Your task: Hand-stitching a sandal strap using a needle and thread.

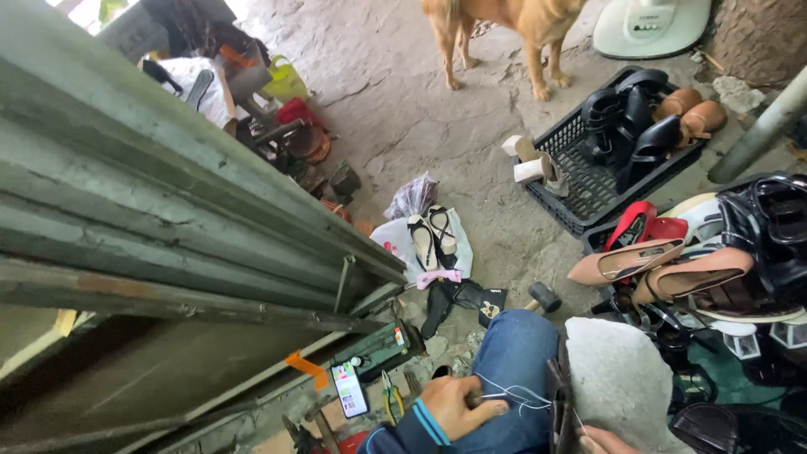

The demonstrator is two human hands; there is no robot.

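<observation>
- White thread (517, 395) runs in thin loose loops across the person's blue-jeaned knee (513, 370), strung from the left hand (454, 405) toward a dark shoe piece (558, 412) that stands on edge at the bottom of the view.
- Left hand: curled into a loose fist on the knee, fingers closed on the thread's end; a dark sleeve with light blue stripes covers the wrist.
- Right hand (605, 440): only its top shows at the lower edge, just beside the dark shoe piece and under a grey rough stone block (618, 382); whether it is closed or what it grips cannot be told.
- The shoe piece sits between the two hands, touching the knee on one side and the stone block on the other; the thread reaches it from the left hand.
- Left of the knee, on the ground, lie a lit phone (350, 390) and yellow-handled pliers (390, 395), near the left hand.
- A little farther, a small hammer (543, 296) and black shoe pieces (458, 303) lie on the concrete floor (403, 101), with a pair of flat sandals (432, 237) on a white bag.
- To the right, a heap of heeled shoes (664, 265) in pink, red and black fills a crate.
- Farther off, a black plastic crate (580, 189) holds dark and brown shoes.
- At the far edge stand the legs of a tan dog (504, 25).
</observation>
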